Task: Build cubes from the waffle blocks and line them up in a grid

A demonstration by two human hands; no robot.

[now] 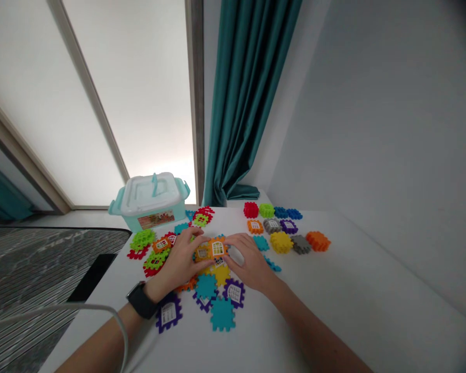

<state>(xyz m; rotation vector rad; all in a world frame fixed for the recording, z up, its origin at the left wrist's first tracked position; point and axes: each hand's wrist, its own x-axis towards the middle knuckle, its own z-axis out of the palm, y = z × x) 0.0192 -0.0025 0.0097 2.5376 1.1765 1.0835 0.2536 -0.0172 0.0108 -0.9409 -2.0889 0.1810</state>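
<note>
My left hand (pixel 184 256), with a dark watch on the wrist, is closed in a pinch around a yellow-orange toothed window tile (pixel 202 253). From the other side, the thumb and fingers of my right hand (pixel 250 259) grip an orange toothed tile with a white window (pixel 218 249). The two tiles sit edge to edge over the pile; whether they are joined I cannot tell. Below them lie a yellow tile (pixel 221 274), a teal tile (pixel 206 286), another teal tile (pixel 222 314) and purple window tiles (pixel 234 293). Part of the pile is hidden by my left hand.
Sorted stacks stand at the right: red (pixel 251 210), lime (pixel 266 210), yellow (pixel 281 242), grey (pixel 301 244) and orange (pixel 318 241). Lime tiles (pixel 143 239) lie left. Behind them is a lidded box (pixel 155 199). A white cable (pixel 81 306) crosses my left forearm.
</note>
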